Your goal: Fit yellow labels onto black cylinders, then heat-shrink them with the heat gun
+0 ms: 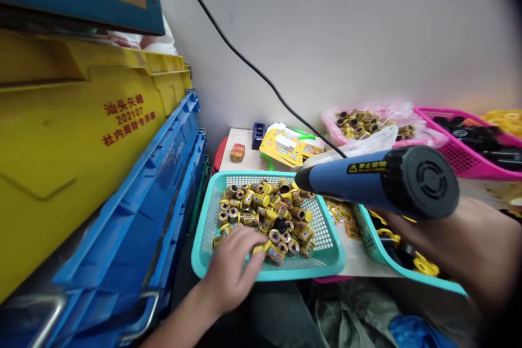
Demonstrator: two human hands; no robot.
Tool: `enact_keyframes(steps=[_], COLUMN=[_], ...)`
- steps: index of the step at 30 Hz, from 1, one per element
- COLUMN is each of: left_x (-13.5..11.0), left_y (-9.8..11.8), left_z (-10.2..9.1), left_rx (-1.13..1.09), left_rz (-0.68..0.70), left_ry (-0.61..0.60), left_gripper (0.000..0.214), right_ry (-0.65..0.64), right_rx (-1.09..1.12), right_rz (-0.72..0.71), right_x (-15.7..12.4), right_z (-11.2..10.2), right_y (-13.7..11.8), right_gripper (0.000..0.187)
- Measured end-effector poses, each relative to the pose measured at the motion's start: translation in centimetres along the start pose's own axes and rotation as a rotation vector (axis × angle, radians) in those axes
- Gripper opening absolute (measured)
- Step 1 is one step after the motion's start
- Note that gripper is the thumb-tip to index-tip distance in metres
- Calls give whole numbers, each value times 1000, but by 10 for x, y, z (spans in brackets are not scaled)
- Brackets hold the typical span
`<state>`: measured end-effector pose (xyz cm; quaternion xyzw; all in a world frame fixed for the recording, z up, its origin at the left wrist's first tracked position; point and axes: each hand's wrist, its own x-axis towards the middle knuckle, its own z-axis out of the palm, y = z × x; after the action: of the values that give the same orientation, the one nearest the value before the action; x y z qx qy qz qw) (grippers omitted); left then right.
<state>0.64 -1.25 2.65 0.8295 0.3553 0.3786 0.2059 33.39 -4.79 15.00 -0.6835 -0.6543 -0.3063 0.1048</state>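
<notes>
A teal mesh basket [326, 261] in front of me holds several small yellow-and-black cylinders [269, 215]. My left hand [232, 266] lies on the cylinders at the basket's near edge, fingers spread flat over them. My right hand [460, 244] grips the handle of a blue and black heat gun [383, 179]. The gun's metal nozzle points left over the basket's far right corner. A black cable [244, 60] runs from the gun up along the wall.
Yellow [61, 141] and blue [134, 228] crates are stacked close on the left. A second teal basket [379, 253] sits to the right, under my right hand. Behind are printed cards [285, 147], a pink bag of cylinders [367, 122] and a pink basket [460, 157].
</notes>
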Motion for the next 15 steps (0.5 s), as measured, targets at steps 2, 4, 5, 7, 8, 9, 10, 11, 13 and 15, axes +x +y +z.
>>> enact_keyframes(steps=[2,4,5,7,8,9,10,11,13,15], left_x=[51,87,96,99,93,84,73,62,40,23], left_y=[13,11,4,-14,-24,-33,-39,-44,-47,-45], left_z=[26,53,62,63,55,44,30,15,-12,-28], left_rx=[140,315,369,388,384,390,400,412,430,439], left_rz=[88,109,86,57,41,4,-36,-81,-144,-160], left_ry=[-356,-527,-605,-691,-675,-632,-587,-545,-490,-424], left_gripper=[33,45,58,68,67,63,59,55,54,53], right_ry=[64,107,116,121,113,96,64,18,-82,-127], right_rx=[-112,-138,-133,-117,-104,-84,-58,-27,31,56], right_rz=[-66,-110,-121,-142,-147,-149,-149,-143,-132,-125], right_x=[10,16,17,13,10,6,2,-1,-6,-7], right_z=[-9,-16,-17,-18,-18,-16,-15,-14,-11,-11], right_y=[0,-1,0,6,10,15,20,23,27,24], right_gripper=[48,45,46,52,56,60,63,67,72,76])
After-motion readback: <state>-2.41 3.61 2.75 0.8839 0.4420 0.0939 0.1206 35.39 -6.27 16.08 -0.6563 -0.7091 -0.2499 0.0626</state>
